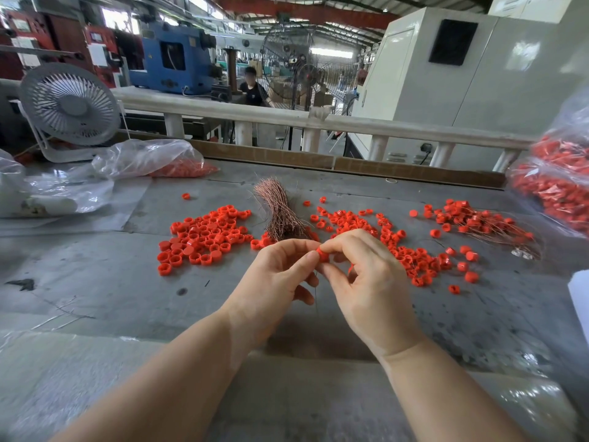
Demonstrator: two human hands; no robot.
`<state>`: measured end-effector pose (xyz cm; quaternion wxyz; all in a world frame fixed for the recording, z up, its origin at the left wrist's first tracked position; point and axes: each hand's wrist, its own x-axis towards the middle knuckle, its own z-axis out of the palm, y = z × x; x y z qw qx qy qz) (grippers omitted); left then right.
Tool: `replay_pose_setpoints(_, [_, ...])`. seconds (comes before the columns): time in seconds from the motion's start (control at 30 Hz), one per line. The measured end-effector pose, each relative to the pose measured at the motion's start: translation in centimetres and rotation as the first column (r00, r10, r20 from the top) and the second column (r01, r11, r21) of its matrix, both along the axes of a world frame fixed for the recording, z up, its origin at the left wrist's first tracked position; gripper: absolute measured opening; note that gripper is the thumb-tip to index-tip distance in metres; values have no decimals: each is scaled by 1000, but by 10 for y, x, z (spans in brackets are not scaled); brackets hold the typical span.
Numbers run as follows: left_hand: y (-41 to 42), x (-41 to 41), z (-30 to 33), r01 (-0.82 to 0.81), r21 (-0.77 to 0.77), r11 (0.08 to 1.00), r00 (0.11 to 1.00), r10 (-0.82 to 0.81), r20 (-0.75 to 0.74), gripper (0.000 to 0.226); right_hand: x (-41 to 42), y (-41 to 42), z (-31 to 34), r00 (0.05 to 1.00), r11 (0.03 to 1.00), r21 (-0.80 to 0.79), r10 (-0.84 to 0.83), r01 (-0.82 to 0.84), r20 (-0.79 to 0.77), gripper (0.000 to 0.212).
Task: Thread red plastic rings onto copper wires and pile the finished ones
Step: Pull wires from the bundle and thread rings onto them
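My right hand [369, 282] pinches a red plastic ring [322, 254] between thumb and forefinger above the grey table. My left hand [274, 282] meets it from the left, fingers curled, holding a thin copper wire [315, 293] that hangs down below the ring. A bundle of copper wires [280, 212] lies just beyond my hands. Loose red rings lie in a heap on the left [204, 237] and in another on the right [392, 244]. Rings threaded on wires are piled at the far right [481, 223].
A clear bag of red rings [165, 162] lies at the back left beside a white desk fan [68, 105]. A full clear bag [561, 183] of red parts stands at the right edge. A cardboard strip [350, 165] and a white rail [287, 118] border the table's far side.
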<state>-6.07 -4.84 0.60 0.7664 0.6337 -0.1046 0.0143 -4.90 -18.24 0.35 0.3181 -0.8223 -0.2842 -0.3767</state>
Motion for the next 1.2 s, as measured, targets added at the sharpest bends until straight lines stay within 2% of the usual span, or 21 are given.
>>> replay_pose_setpoints(0.13, [-1, 0, 0, -20, 30, 999, 1000, 19, 22, 16, 0, 0, 0, 1000, 1000, 4, -3, 3, -3, 7])
replay_pose_setpoints(0.37, [4, 0, 2, 27, -116, 993, 998, -34, -57, 18, 0, 2, 3, 1000, 997, 73, 8, -10, 26, 5])
replay_pose_setpoints(0.63, [4, 0, 3, -23, -167, 986, 997, 9, -82, 21, -4, 5, 5, 998, 1000, 7, -5, 4, 56, 5])
replay_pose_setpoints(0.9, [5, 0, 2, -35, -136, 990, 997, 24, -77, 25, -5, 7, 6, 997, 997, -69, -39, 44, 70, 5])
replay_pose_setpoints(1.03, [7, 1, 3, 20, -197, 980, 994, -41, -101, 11, -7, 8, 6, 997, 998, -43, -31, 35, 77, 4])
replay_pose_setpoints(1.2, [8, 1, 1, 45, -159, 986, 989, -66, -129, 20, -6, 6, 4, 997, 999, -34, -1, 4, 71, 4])
